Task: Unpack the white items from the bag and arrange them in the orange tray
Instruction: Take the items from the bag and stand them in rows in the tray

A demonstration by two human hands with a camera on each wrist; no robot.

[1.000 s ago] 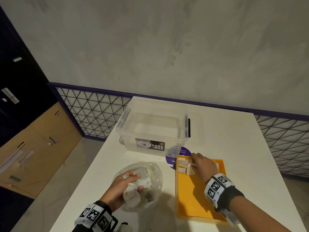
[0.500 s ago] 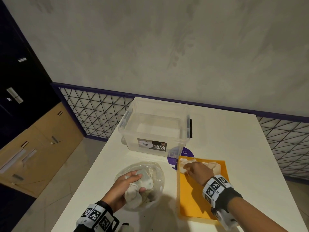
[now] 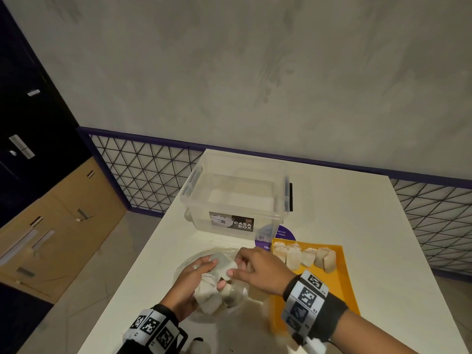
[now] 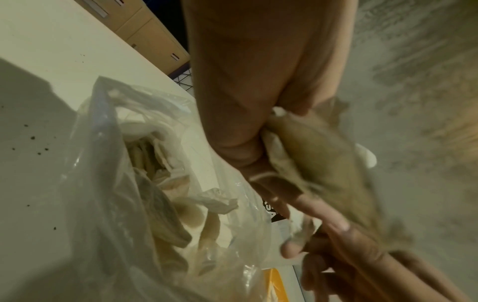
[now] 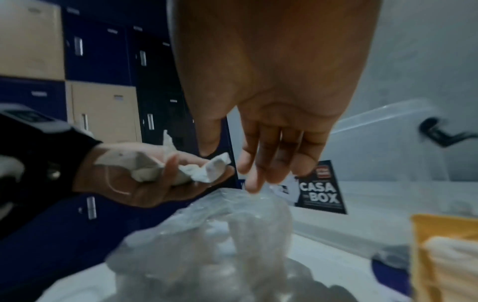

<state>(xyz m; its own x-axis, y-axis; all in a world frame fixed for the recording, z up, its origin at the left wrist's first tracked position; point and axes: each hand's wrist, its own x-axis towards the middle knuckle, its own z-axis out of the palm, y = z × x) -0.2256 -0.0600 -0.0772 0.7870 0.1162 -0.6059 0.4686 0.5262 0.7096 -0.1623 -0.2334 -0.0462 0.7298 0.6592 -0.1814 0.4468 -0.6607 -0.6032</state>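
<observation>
My left hand [image 3: 217, 274] grips a bundle of white items [image 3: 208, 293] just above the clear plastic bag [image 3: 187, 264], which lies on the white table and holds more white pieces [image 4: 145, 155]. My right hand [image 3: 236, 263] reaches across to that bundle. Its thumb and straight fingers [image 5: 254, 169] stand either side of a corner of the top white item [image 5: 216, 166], with a gap showing. Right of the bag sits the orange tray [image 3: 334, 287], with a row of white items [image 3: 305, 256] along its far end.
A clear lidless storage box [image 3: 237, 198] labelled CASA BOX stands behind the bag and tray, with a purple round sticker [image 3: 284, 233] on the table beside it. The table's left edge [image 3: 143, 264] drops to the floor. Lockers line the left wall.
My right hand left the row of white items in the tray and moved left over the bag to the bundle. My left hand has lifted the bundle slightly.
</observation>
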